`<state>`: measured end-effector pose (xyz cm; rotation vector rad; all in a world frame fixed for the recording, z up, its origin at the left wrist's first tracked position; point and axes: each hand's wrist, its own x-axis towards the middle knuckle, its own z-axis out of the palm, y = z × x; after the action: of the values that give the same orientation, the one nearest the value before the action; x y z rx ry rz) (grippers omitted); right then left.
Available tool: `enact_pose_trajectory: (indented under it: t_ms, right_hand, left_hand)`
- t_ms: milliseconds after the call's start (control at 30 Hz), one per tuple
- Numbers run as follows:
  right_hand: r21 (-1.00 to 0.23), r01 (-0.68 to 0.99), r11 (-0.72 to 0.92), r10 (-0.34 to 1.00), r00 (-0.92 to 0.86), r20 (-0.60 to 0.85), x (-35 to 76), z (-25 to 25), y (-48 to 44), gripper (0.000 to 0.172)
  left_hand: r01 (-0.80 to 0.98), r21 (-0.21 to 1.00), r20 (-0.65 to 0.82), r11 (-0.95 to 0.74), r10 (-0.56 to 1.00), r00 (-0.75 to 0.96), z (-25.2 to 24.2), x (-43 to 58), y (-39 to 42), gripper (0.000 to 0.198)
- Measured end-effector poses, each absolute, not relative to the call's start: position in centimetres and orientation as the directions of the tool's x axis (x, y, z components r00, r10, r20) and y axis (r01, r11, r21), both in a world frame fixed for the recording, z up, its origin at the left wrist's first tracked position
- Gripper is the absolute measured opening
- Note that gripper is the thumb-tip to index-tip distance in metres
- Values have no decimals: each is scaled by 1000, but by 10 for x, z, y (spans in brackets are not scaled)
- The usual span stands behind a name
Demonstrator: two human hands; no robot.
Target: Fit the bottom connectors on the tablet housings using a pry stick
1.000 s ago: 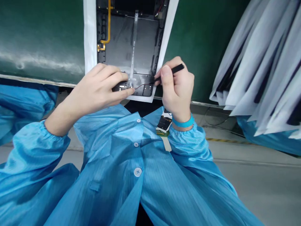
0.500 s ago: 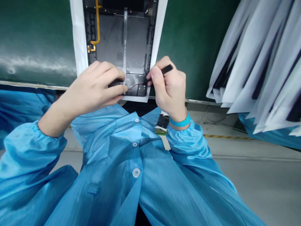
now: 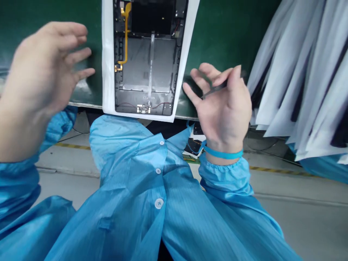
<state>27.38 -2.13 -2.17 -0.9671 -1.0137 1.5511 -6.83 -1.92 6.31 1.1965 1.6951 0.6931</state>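
An opened tablet housing (image 3: 136, 78) rests on a white sheet (image 3: 108, 72). Inside it are an orange flex cable (image 3: 125, 40), a pale ribbon cable (image 3: 151, 65) and, at the near end, a small circuit board (image 3: 143, 109) with thin dark red wires on either side. My left hand (image 3: 46, 69) is raised left of the housing, fingers apart, holding nothing. My right hand (image 3: 223, 105) is turned palm up to the right of the housing, touching neither it nor the sheet. A slim dark tool (image 3: 216, 89) with a tapered tip lies in its curled fingers; its exact kind is unclear.
The green tabletop (image 3: 217, 32) ends just below the housing. Hanging white sheets (image 3: 288, 79) with dark pieces between them crowd the right side. Under the table edge, dark and green parts (image 3: 194, 146) show beside my blue coat (image 3: 130, 174).
My left hand has lifted off the near end of the housing and moved left, uncovering the circuit board. My right hand has drawn away rightward and rolled palm up, keeping the dark tool.
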Motion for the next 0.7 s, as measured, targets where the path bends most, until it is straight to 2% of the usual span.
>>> enact_pose_trajectory:
  t_ms: [67, 167, 267, 400, 567, 700]
  right_hand:
    - [-929, -289, -230, 947, -287, -145, 283, -29, -18, 39]
    - [-925, -282, -255, 921, -363, -143, 284, -36, -13, 42]
    - [-839, -447, -309, 935, -303, -183, 272, -22, -13, 37]
    - [-750, -474, -461, 887, -235, -396, 254, -2, -16, 39]
    - [-727, -505, -464, 885, -298, -358, 229, 1, -8, 40]
    - [-741, -485, -465, 881, -336, -333, 204, -7, -4, 45]
  left_hand:
    - [199, 848, -470, 491, 871, -145, 66, -73, -4, 50]
    - [157, 792, -581, 590, 807, -105, 62, -69, 16, 51]
    - [133, 738, -643, 661, 749, -158, 65, -54, 25, 14]
    - [242, 730, -626, 639, 767, -140, 56, -39, 35, 19]
    - [336, 755, -540, 563, 825, -168, 41, -74, 56, 18]
    - [394, 737, -464, 550, 835, -298, 55, -163, 62, 30]
